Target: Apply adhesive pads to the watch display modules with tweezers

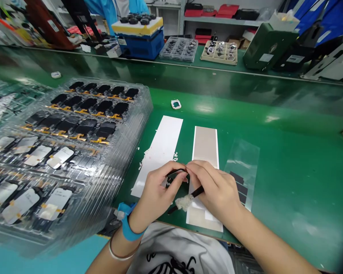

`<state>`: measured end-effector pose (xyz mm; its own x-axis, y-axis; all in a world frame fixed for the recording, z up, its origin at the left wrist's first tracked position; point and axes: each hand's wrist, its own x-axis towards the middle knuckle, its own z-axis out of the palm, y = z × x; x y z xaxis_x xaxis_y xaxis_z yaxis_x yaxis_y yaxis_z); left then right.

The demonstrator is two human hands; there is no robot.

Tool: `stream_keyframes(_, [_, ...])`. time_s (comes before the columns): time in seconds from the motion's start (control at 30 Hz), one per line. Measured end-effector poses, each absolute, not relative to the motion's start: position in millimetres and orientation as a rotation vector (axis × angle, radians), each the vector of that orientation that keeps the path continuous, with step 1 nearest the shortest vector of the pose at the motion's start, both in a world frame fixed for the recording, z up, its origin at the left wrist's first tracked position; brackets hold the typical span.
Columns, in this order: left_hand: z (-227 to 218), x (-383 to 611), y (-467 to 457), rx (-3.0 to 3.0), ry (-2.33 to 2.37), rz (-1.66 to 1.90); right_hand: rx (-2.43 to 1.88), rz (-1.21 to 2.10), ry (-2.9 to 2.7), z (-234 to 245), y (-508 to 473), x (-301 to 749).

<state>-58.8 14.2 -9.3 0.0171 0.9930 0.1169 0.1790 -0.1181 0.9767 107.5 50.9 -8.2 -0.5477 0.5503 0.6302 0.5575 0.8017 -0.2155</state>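
Note:
My left hand (162,188) is closed around a small dark display screen (175,172), pinching it by its edges between thumb and index finger. Fingertips of my right hand (214,186) meet the screen's right edge. Tucked in that same hand is a thin black stick-like tool (197,191), pointing down to the left, with a whitish lump (184,203) wrapped around its middle; its exact kind is unclear. Beneath the hands lie a white strip (168,137) with small scraps along its edges and a beige strip (205,142) with white borders.
Stacked clear trays (143,95) of small screens fill the left side. To the right lies a clear film (246,152) with black strips (241,190). A small white-rimmed piece (176,104) sits farther back. A ledge behind holds a blue box (143,43) and parts trays (179,48).

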Motion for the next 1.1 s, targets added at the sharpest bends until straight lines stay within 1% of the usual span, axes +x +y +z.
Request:
stream_keyframes(0.07, [-8.7,-58.6,13.2,1.428,1.279,1.185,-0.862,0.076,-2.241,-5.5,53.8,107.1])
stream_keyframes(0.1, [-8.8,-58.6,12.4,1.405,1.266,1.176,-0.907,0.175,-2.201,-4.5,56.9,107.3])
stream_keyframes(0.13, [-9.2,-58.6,11.6,1.372,1.245,1.167,-0.959,0.321,-2.148,-3.8,61.0,107.5])
stream_keyframes(0.2, [-11.0,-59.0,9.8,1.301,1.185,1.163,-1.063,0.746,-1.996,-4.0,71.4,107.9])
stream_keyframes(0.27, [-13.6,-59.5,8.2,1.237,1.126,1.169,-1.093,1.147,-1.860,-5.6,81.8,107.1])
stream_keyframes(0.3, [-14.9,-59.8,7.5,1.206,1.103,1.171,-1.079,1.288,-1.818,-6.6,85.8,106.2])
stream_keyframes(0.43, [-18.2,-60.2,6.3,1.127,1.088,1.169,-0.994,1.525,-1.766,-6.5,89.6,102.0])
stream_keyframes(0.6, [-16.2,-59.6,6.9,1.131,1.091,1.159,-0.886,1.974,-1.464,-1.8,81.1,102.5])
stream_keyframes(0.7, [-14.9,-59.1,6.8,1.148,1.084,1.150,-0.862,2.031,-1.419,-1.1,78.8,103.6])
stream_keyframes(0.8, [-15.3,-59.1,6.4,1.142,1.082,1.141,-0.914,1.953,-1.453,-0.5,77.3,103.1])
stream_keyframes(1.0, [-18.2,-60.2,6.3,1.097,1.008,1.139,-0.995,1.480,-1.649,3.0,67.8,99.3])
stream_keyframes(1.1, [-18.5,-59.6,6.6,1.088,1.001,1.141,-0.991,1.352,-1.642,1.2,61.1,97.5])
